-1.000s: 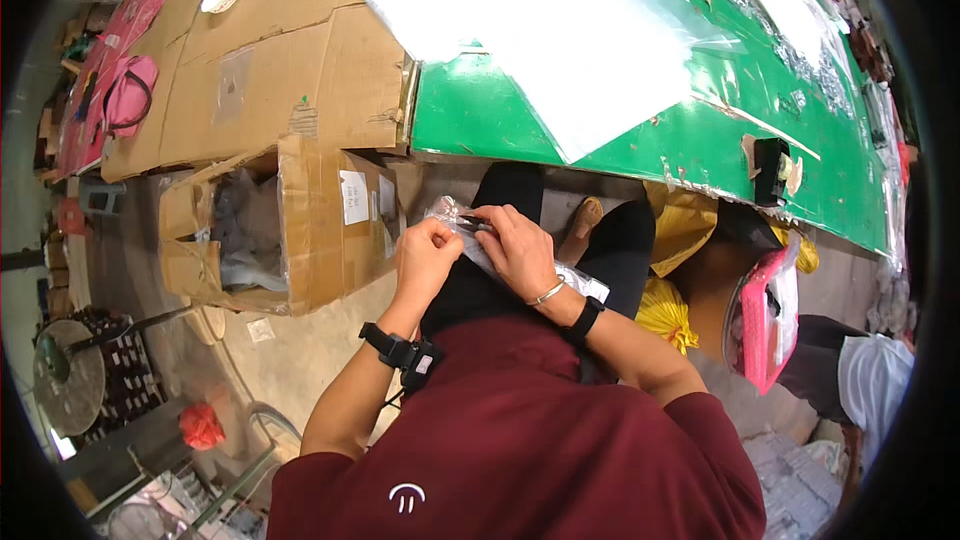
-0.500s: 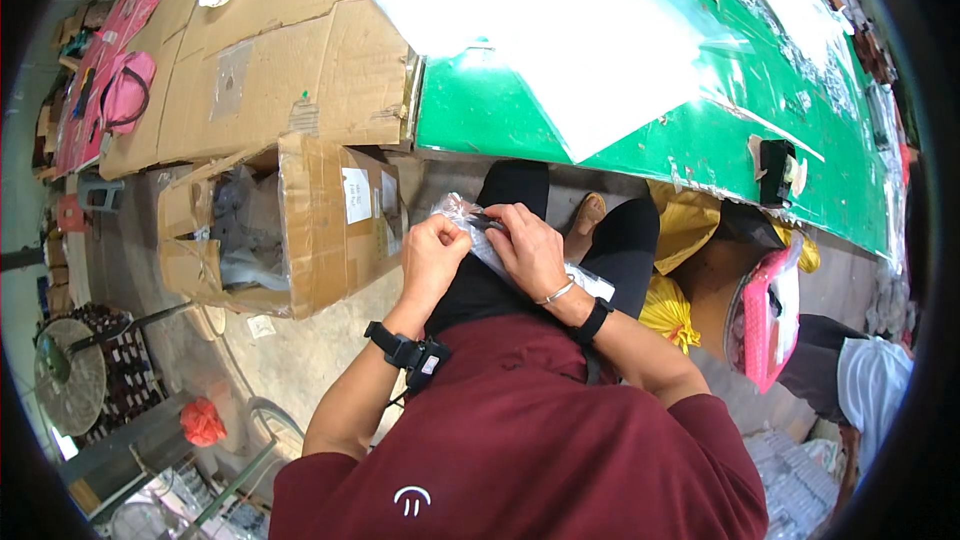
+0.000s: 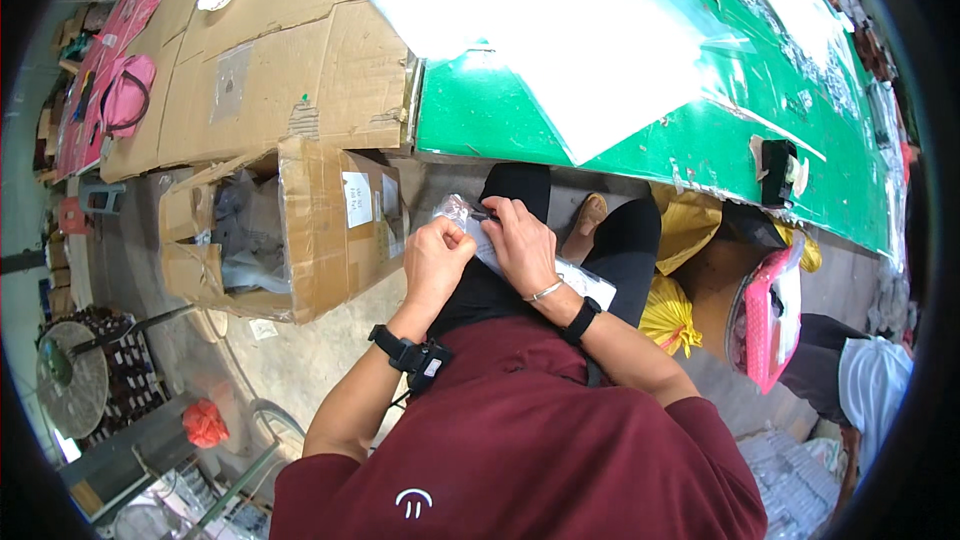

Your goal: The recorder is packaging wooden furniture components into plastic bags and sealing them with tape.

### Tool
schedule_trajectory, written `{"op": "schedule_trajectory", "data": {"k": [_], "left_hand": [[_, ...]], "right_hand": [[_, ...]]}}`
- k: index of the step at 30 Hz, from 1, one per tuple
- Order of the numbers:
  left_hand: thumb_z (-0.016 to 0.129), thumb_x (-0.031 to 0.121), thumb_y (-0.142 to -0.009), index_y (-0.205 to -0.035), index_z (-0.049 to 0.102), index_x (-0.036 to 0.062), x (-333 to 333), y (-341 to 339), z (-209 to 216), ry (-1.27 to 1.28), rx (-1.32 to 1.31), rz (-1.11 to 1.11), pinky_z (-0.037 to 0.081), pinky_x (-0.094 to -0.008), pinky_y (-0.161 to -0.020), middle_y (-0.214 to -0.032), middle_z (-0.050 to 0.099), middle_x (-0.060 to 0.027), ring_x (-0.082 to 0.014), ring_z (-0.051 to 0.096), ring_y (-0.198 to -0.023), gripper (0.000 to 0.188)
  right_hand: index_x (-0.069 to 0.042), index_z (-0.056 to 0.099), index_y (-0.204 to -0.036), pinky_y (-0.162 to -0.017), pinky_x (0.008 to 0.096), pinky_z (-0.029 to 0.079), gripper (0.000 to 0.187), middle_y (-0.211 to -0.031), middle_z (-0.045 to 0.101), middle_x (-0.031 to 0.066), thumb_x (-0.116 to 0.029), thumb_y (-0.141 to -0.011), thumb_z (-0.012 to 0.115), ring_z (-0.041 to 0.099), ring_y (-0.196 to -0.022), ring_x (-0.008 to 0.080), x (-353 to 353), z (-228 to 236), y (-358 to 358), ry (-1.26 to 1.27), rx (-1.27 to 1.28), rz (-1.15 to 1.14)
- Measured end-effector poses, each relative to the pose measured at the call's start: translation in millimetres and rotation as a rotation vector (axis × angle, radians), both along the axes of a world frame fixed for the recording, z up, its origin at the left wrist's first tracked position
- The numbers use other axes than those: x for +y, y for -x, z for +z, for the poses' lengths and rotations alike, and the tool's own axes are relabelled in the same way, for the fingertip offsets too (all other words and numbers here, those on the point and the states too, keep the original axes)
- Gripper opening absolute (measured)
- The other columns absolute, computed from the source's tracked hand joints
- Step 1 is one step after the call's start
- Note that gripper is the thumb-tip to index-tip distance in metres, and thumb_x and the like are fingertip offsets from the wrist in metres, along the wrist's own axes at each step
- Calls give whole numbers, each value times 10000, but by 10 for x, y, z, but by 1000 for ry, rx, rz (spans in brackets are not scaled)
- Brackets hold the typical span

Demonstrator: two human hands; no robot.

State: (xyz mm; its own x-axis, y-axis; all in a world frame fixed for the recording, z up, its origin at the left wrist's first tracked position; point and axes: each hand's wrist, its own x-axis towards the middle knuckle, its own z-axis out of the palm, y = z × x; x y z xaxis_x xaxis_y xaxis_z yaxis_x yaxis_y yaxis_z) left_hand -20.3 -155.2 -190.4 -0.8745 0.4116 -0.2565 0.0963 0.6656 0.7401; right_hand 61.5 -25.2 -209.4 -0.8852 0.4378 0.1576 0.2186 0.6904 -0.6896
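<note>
A clear plastic bag (image 3: 455, 208) lies across my lap, its crinkled end sticking out past my fingertips. My left hand (image 3: 436, 262) pinches the bag's near side with thumb and forefinger. Just to the right, my right hand (image 3: 522, 248) is closed on the same bag, its fingers bent downward. At the right fingertips a small dark piece (image 3: 483, 217) shows; its kind is too small to tell. Beyond my right wrist, a flat white part (image 3: 592, 286) pokes out over my thigh, most of it hidden by the forearm.
Ahead stands a green table (image 3: 470, 105) bearing large translucent plastic sheets (image 3: 610, 70). An open cardboard box (image 3: 318, 215) sits to the left, below a cardboard-covered table (image 3: 275, 60). At the right are a yellow bag (image 3: 668, 312) and a pink basket (image 3: 765, 325). Another person's sleeve (image 3: 875, 380) appears far right.
My right hand has shifted slightly left and up, nearer the left hand. More of the white part shows past my right wrist.
</note>
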Motion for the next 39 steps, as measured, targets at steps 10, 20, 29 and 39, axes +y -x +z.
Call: {"op": "schedule_trajectory", "data": {"k": [10, 20, 29, 39], "left_hand": [[704, 181, -724, -723, 636, 13, -60, 28, -59, 15, -22, -29, 504, -381, -592, -638, 650, -123, -252, 659, -607, 181], [707, 162, -727, -702, 629, 7, -158, 57, -130, -137, -130, -11, 499, -363, -580, -620, 642, -102, -215, 639, -579, 176], [705, 284, -775, -760, 575, 28, -28, -38, 111, 235, 288, -141, 498, -487, -663, -768, 668, -170, -377, 656, -744, 287], [722, 251, -765, -733, 619, 43, -73, 110, 75, 303, 335, -178, 512, -449, -661, -711, 666, -136, -348, 667, -722, 234]], "right_hand": [[-84, 595, -1092, -690, 409, 531, 229, -947, 673, 126, -151, -881, 654, 682, -850, 316, -32, -63, 47, 128, -29, -47], [-116, 597, -1083, -663, 441, 530, 217, -924, 662, 127, -189, -888, 656, 676, -810, 335, -26, -28, -2, 129, 38, -38], [-122, 598, -1082, -669, 436, 528, 215, -929, 646, 113, -195, -887, 655, 671, -823, 319, -59, -45, -54, 102, 47, -36], [-120, 609, -1082, -687, 416, 529, 215, -932, 643, 97, -190, -884, 656, 668, -831, 305, -104, -5, -69, 142, 51, -24]]}}
